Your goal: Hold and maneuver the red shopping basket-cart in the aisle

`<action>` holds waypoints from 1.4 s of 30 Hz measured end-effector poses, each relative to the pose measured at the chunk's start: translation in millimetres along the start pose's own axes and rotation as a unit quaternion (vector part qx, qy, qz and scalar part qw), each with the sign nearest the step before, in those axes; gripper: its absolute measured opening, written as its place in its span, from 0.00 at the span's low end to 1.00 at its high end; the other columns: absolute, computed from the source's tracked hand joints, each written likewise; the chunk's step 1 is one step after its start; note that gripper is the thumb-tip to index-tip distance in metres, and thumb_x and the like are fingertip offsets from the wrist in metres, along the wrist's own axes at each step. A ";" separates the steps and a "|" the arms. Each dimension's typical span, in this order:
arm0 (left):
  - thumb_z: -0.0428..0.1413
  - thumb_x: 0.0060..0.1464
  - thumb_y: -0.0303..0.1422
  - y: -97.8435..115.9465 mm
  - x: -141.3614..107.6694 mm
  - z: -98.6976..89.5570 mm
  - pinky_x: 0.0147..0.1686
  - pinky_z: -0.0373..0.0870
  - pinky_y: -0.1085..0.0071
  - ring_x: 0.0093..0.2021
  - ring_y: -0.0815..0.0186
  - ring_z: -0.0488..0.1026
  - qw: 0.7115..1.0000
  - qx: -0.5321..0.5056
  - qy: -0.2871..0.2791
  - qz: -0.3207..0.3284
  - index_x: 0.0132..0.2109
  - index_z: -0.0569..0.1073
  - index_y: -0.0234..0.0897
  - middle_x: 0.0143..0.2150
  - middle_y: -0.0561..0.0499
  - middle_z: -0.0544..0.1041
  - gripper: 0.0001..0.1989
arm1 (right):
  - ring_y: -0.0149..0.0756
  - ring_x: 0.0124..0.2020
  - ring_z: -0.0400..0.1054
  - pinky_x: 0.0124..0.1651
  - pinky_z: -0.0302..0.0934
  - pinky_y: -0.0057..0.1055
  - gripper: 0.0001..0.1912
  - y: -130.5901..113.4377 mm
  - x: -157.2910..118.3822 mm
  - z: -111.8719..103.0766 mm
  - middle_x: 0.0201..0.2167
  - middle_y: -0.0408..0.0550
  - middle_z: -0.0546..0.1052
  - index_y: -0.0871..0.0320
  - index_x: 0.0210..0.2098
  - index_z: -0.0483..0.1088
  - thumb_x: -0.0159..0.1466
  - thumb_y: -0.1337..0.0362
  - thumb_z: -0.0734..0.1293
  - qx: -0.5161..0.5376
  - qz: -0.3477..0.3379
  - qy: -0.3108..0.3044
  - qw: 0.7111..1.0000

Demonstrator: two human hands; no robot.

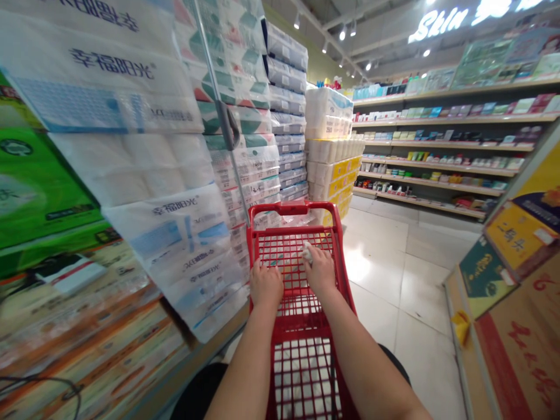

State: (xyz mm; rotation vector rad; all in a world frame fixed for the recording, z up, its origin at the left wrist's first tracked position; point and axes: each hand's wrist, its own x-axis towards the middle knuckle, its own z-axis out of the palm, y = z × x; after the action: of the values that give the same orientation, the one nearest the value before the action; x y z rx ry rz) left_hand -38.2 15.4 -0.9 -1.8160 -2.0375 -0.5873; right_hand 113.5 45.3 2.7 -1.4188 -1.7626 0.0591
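A red plastic shopping cart [301, 319] with a grid of square holes stands in front of me. My left hand [266, 284] rests on its upper left part, fingers bent over and pressed together; what lies under them is hidden. Near the upper right of the grid, my right hand [320, 271] is closed around a small crumpled white tissue [308, 253], which sticks out by the thumb and fingers. Both forearms reach over the lower part of the cart.
Stacked toilet paper packs [175, 227] rise close on the left, with a grey metal pole [225, 125] before them. Cartons [520, 315] line the right side. Pale floor tiles [380, 280] lead to stocked shelves [455, 119] at the back.
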 end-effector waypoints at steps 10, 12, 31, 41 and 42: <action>0.40 0.62 0.36 -1.1 -3.7 -3.9 0.59 0.58 0.56 0.61 0.53 0.60 1.000 -0.005 -0.011 -0.007 0.39 0.79 0.30 0.44 0.38 0.77 0.24 | 0.43 0.50 0.63 0.52 0.57 0.38 0.25 7.6 2.3 -3.2 0.50 0.53 0.73 0.59 0.57 0.65 0.61 0.68 0.64 -0.032 0.031 0.004 0.999; 0.40 0.62 0.36 -1.8 -3.7 -2.9 0.60 0.58 0.56 0.61 0.53 0.60 1.000 -0.003 -0.010 -0.008 0.39 0.79 0.31 0.44 0.39 0.77 0.23 | 0.42 0.50 0.63 0.53 0.57 0.37 0.25 6.3 1.1 -1.6 0.51 0.51 0.73 0.57 0.57 0.66 0.59 0.71 0.64 -0.021 -0.015 -0.025 0.999; 0.41 0.62 0.36 -3.6 -0.8 2.0 0.61 0.56 0.55 0.61 0.52 0.59 1.000 -0.027 -0.007 -0.006 0.39 0.79 0.31 0.45 0.38 0.77 0.23 | 0.41 0.49 0.63 0.54 0.58 0.38 0.17 1.1 0.8 4.0 0.47 0.52 0.74 0.58 0.50 0.71 0.62 0.69 0.65 0.025 -0.028 -0.007 0.999; 0.43 0.61 0.35 -3.7 -1.7 2.9 0.58 0.60 0.55 0.59 0.51 0.62 1.000 -0.011 0.018 0.008 0.37 0.80 0.30 0.42 0.38 0.78 0.22 | 0.42 0.47 0.62 0.51 0.58 0.37 0.17 -1.0 -0.8 0.8 0.45 0.52 0.73 0.58 0.48 0.72 0.59 0.70 0.65 0.015 -0.020 -0.023 0.999; 0.43 0.61 0.35 -3.8 -2.0 3.2 0.58 0.60 0.55 0.59 0.51 0.62 1.000 -0.010 0.020 0.009 0.36 0.80 0.30 0.41 0.38 0.78 0.22 | 0.42 0.47 0.62 0.51 0.58 0.36 0.17 -1.7 -1.8 1.3 0.45 0.51 0.73 0.57 0.48 0.72 0.58 0.71 0.66 0.024 -0.046 -0.040 0.998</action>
State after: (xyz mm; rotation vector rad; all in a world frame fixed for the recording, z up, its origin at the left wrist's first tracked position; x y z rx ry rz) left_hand -41.7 15.0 -4.9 -1.8167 -1.9950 -0.6368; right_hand 111.4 43.8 1.7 -1.3159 -1.8775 0.1101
